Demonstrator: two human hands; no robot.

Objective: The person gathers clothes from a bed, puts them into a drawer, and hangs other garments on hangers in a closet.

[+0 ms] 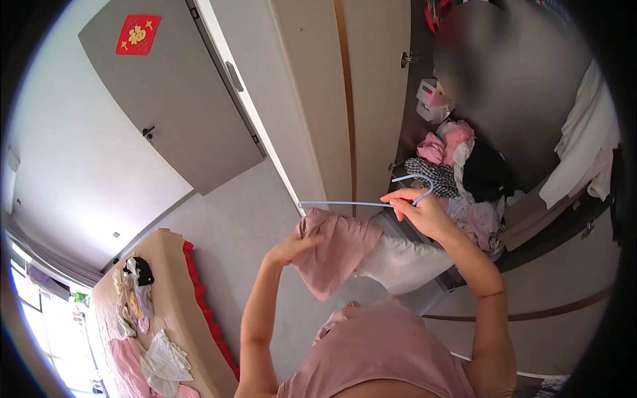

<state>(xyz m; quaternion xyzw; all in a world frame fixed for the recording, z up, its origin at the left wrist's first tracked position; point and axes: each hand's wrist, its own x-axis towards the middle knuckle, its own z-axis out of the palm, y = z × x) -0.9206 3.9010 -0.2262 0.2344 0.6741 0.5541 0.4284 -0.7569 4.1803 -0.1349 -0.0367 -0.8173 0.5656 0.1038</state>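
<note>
In my right hand [416, 209] is a light blue wire clothes hanger [348, 203], gripped near the base of its hook. The hanger's long side reaches left over a dusty-pink and white garment [343, 253]. My left hand [293, 248] is closed on the pink part of that garment, with the thumb on top. Its white part [403, 261] hangs to the right, below my right forearm. Whether the hanger's left end touches the pink cloth I cannot tell.
An open wardrobe at right holds piled clothes [458, 159], white plastic boxes [432, 99] and hanging garments [580, 134]. Its door [378, 99] stands ahead of me. Clothes [166, 360] lie on a bed [199, 343] at left. A grey room door [184, 99] is at upper left.
</note>
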